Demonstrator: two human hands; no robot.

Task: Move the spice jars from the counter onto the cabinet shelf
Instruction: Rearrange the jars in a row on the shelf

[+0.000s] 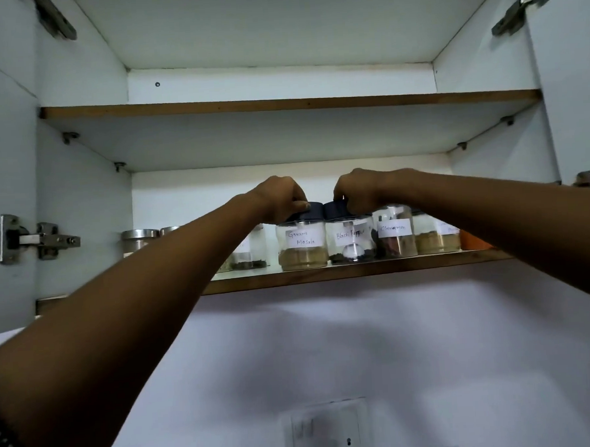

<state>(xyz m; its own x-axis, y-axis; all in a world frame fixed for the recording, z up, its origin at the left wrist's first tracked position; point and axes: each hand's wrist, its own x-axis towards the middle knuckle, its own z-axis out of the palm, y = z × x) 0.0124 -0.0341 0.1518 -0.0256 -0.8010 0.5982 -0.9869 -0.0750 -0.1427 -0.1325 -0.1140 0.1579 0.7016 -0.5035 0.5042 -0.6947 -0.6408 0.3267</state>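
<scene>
Two clear spice jars with dark lids stand side by side at the front of the lower cabinet shelf (323, 277). My left hand (280, 196) grips the lid of the Garam Masala jar (301, 245), which holds tan powder. My right hand (363, 190) grips the lid of the Black Pepper jar (351, 242). Right of them stand the Cinnamon jar (395, 233) and another labelled jar (436, 234) of tan powder. My left forearm hides part of the jars on the left.
Behind my left arm stand a clear jar (250, 249) and steel-lidded containers (139, 240). The upper shelf (280, 104) is above. Both cabinet doors are open, with hinges (38, 240) at the sides. A wall socket (328, 433) sits below the cabinet.
</scene>
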